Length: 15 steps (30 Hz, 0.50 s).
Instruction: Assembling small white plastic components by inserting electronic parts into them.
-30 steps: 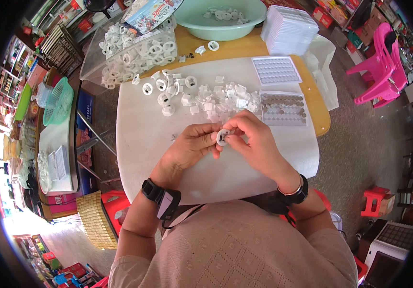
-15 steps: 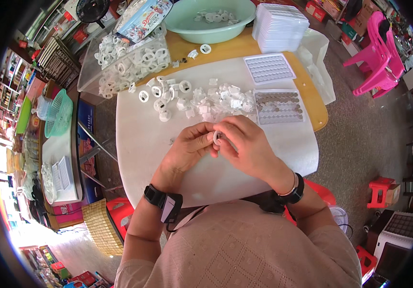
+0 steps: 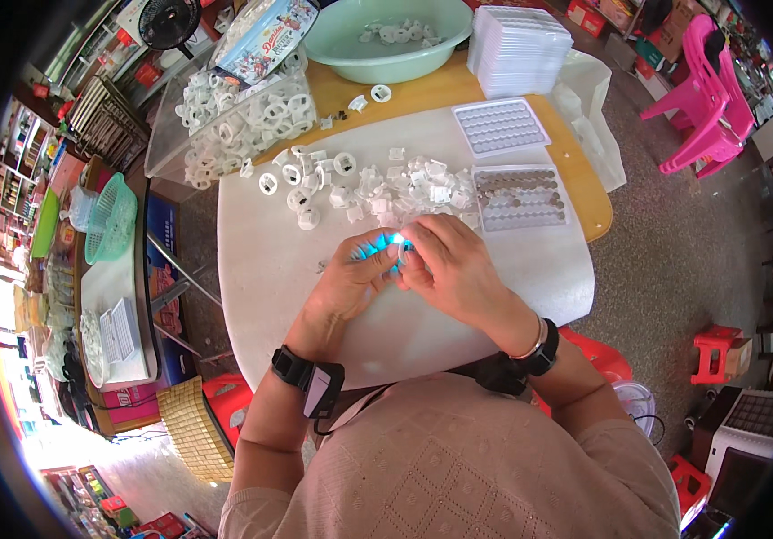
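Since a second ago both hands have stayed together over the white surface (image 3: 270, 260), barely shifting. Between them sits a small white part (image 3: 397, 244), pinched by the fingers (image 3: 377, 256) of the left hand (image 3: 350, 278) and the right hand (image 3: 449, 269); its exact shape is probably hidden by the fingertips. Just beyond lies a heap of white pieces (image 3: 377, 189), with a filled tray (image 3: 521, 198) to the right and an empty tray (image 3: 499, 126) behind it
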{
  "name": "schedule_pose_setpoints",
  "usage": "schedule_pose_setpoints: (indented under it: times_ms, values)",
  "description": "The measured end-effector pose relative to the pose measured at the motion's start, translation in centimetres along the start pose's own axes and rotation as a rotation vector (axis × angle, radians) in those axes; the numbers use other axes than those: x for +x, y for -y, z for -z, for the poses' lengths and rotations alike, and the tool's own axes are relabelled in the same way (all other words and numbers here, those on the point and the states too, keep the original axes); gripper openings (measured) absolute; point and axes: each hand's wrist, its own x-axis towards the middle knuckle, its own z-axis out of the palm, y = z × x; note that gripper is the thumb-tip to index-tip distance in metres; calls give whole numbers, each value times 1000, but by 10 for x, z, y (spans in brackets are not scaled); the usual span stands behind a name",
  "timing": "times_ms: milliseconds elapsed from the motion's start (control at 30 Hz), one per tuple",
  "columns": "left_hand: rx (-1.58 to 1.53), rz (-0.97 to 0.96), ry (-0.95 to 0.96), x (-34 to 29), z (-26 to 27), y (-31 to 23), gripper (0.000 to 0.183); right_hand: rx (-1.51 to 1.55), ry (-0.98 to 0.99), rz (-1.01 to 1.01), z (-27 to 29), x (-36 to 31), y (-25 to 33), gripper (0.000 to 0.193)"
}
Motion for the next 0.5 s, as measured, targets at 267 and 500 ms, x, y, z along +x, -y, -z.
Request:
schedule_pose_setpoints:
  times_ms: [267,500]
  values:
    - [59,13,41,-2,-2,-5,30,64,19,-20,3,-1,0,25]
    - [-39,25,24,-4,-9,-9,30,220,-77,-104,10,-2,10,31]
